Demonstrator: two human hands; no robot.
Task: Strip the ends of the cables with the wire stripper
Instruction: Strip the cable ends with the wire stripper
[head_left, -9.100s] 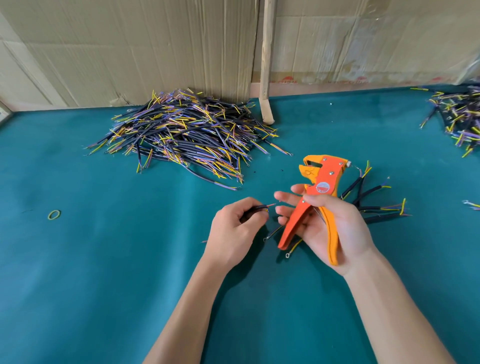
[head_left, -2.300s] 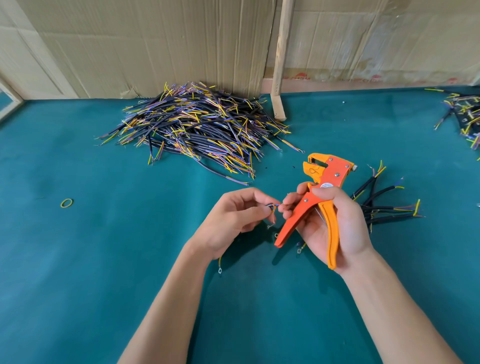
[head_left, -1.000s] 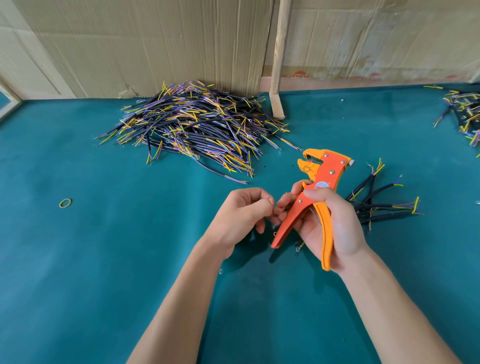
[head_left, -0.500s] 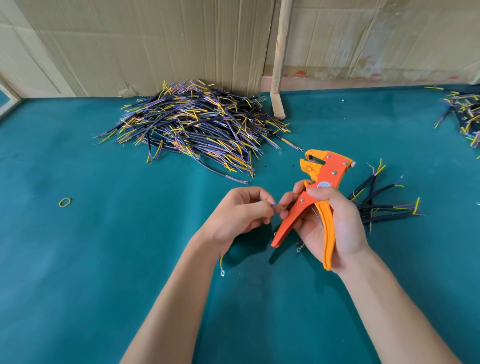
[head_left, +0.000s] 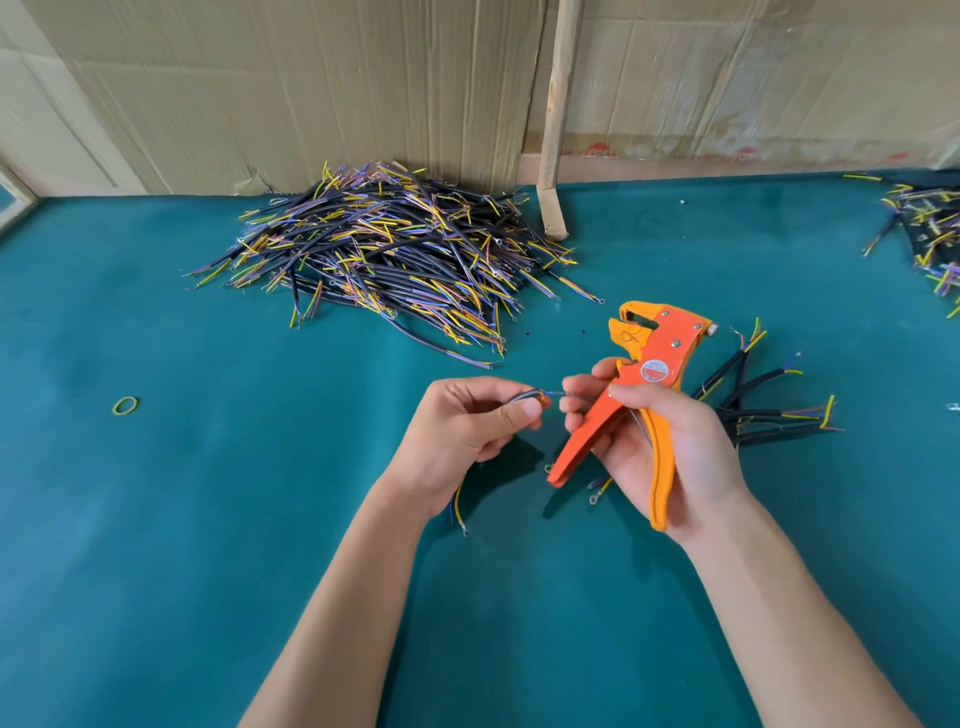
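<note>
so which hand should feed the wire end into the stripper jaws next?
Probably left: the left hand already pinches the cable, while the right hand grips the wire stripper.

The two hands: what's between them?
In the head view, a thin wire spans the gap from left hand to right hand fingertips.

The wire stripper (head_left: 645, 379) is orange with a paler orange second handle and a round red label on its body. It stands nearly upright above the teal table (head_left: 156, 519), head up and away from the person, handles spread apart and pointing down. The cable (head_left: 524, 397) is thin and dark-sheathed, held just left of the stripper at handle height; fine blue and orange cores run from its end towards the stripper. Its other end hangs below, showing yellow and blue cores.
</note>
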